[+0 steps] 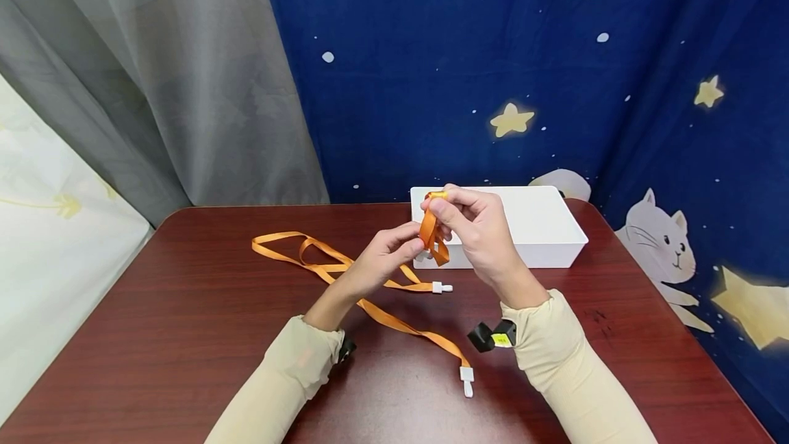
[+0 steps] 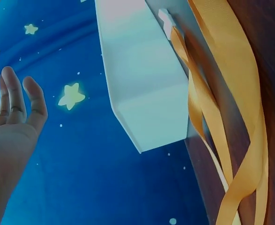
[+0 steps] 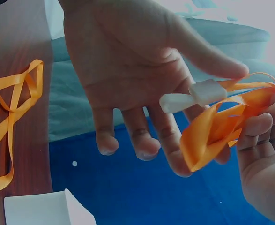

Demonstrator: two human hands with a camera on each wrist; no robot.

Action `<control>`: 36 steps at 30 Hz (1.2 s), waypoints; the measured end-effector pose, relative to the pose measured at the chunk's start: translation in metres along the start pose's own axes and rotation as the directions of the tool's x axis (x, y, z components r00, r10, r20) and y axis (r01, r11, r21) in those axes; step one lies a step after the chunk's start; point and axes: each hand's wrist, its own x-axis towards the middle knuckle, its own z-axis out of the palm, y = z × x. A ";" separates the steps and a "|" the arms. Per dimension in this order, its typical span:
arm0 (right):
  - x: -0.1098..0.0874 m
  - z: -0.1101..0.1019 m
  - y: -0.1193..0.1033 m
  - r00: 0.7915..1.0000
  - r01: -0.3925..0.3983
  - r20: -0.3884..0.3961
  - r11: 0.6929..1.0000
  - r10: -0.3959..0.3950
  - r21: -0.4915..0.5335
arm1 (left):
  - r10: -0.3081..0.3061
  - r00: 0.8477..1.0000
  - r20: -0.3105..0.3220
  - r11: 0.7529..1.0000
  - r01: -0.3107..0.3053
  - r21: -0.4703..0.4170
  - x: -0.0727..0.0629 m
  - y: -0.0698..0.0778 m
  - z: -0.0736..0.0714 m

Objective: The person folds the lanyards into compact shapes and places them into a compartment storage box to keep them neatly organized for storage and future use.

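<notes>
The left hand (image 1: 385,252) and right hand (image 1: 483,231) both pinch a bunched orange strap (image 1: 429,228) above the table (image 1: 185,327); a yellow label (image 1: 502,340) (writing too small to read) sits by the right wrist.

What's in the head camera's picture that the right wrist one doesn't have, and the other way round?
Only the head view: the white cat and yellow stars.

Only the right wrist view: the right hand's palm, plus a clear look at the white clip by the held orange strap.

Both: each hand, the left too, that strap, orange straps on the table, white box, blue curtain.
</notes>
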 end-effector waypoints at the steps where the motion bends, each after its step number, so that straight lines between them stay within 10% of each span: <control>1: 0.000 0.000 0.000 1.000 -0.006 0.000 1.000 0.006 0.004 | -0.009 1.000 -0.005 1.000 0.009 -0.015 0.000 -0.001 0.000; 26: 0.001 -0.005 -0.002 0.999 -0.037 -0.011 0.999 0.036 -0.040 | -0.060 0.996 -0.063 0.996 0.056 -0.064 0.002 -0.003 0.016; 36: 0.002 -0.013 -0.009 0.958 -0.283 -0.054 0.959 0.283 0.012 | -0.060 0.991 -0.124 0.995 0.068 0.066 0.002 -0.004 0.015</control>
